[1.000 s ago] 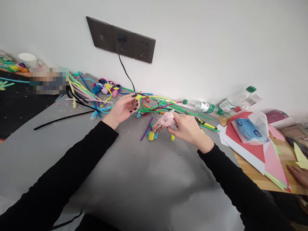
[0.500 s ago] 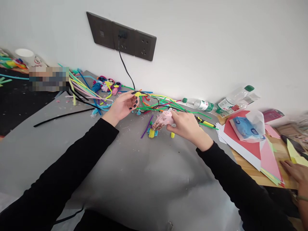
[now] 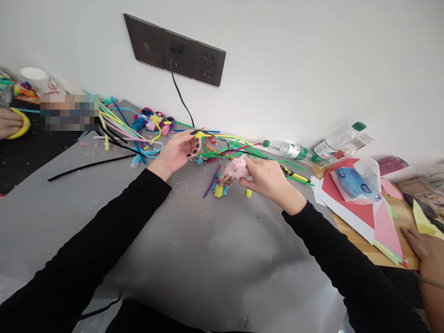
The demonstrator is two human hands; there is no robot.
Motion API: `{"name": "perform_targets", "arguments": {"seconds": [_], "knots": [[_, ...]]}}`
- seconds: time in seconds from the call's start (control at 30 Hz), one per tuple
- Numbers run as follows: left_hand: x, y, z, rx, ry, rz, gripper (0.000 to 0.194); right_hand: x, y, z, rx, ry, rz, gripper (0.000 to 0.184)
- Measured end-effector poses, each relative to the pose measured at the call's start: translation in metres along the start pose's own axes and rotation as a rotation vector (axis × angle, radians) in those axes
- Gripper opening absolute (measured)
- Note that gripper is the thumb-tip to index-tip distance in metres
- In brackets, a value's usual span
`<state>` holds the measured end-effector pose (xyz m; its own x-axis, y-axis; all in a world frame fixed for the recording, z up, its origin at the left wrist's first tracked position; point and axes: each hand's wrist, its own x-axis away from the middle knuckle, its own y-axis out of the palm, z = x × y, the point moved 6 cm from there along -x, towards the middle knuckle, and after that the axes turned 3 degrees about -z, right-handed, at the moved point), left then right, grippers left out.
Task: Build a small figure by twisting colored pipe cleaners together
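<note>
My left hand (image 3: 178,150) pinches a small yellow pipe-cleaner piece (image 3: 199,134) between thumb and fingertip, above the far part of the grey table covering (image 3: 208,249). To its right, my right hand (image 3: 265,178) is wrapped round a pink hot glue gun (image 3: 234,171). Under the gun's near end lies a little yellow and blue pipe-cleaner figure (image 3: 218,189), partly covered. A short yellow piece (image 3: 249,193) rests just right of it, and a purple pipe cleaner (image 3: 211,181) lies to its left. Green pipe cleaners (image 3: 239,150) are strewn behind my hands.
Finished-looking pipe-cleaner dolls (image 3: 157,121) sit near the wall, beside a bundle of pipe cleaners (image 3: 118,120). A black cord runs from the wall socket (image 3: 177,53). Bottles (image 3: 294,151), tissues (image 3: 357,182) and another person's hand (image 3: 425,249) are at right; another hand (image 3: 10,124) holds yellow-handled scissors at left.
A person's hand with a yellow handle has come into view at the far left. The person's hand at right has shifted slightly. My two hands stay almost where they were.
</note>
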<state>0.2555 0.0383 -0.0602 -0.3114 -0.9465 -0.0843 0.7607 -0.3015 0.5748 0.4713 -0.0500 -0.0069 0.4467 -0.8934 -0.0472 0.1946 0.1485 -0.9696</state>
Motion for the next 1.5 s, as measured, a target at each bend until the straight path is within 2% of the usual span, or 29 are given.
{"name": "perform_targets", "arguments": {"seconds": [0.6, 1.03, 1.23, 1.5], "knots": [[0.0002, 0.0005, 0.0001, 0.002, -0.004, -0.006, 0.013, -0.0012, -0.0014, -0.0034, 0.016, -0.01, -0.078, 0.029], [0.0006, -0.0018, 0.0007, 0.007, -0.016, 0.032, 0.014, -0.0002, -0.0038, -0.0049, 0.03, -0.036, -0.043, 0.033], [-0.0003, -0.0032, -0.0004, 0.023, -0.018, 0.016, 0.013, 0.0002, -0.0053, -0.0041, 0.033, -0.028, -0.043, 0.027], [0.0004, -0.0011, 0.0004, 0.019, -0.011, 0.025, 0.012, 0.0032, -0.0061, -0.0025, 0.044, -0.038, -0.015, 0.032]]}}
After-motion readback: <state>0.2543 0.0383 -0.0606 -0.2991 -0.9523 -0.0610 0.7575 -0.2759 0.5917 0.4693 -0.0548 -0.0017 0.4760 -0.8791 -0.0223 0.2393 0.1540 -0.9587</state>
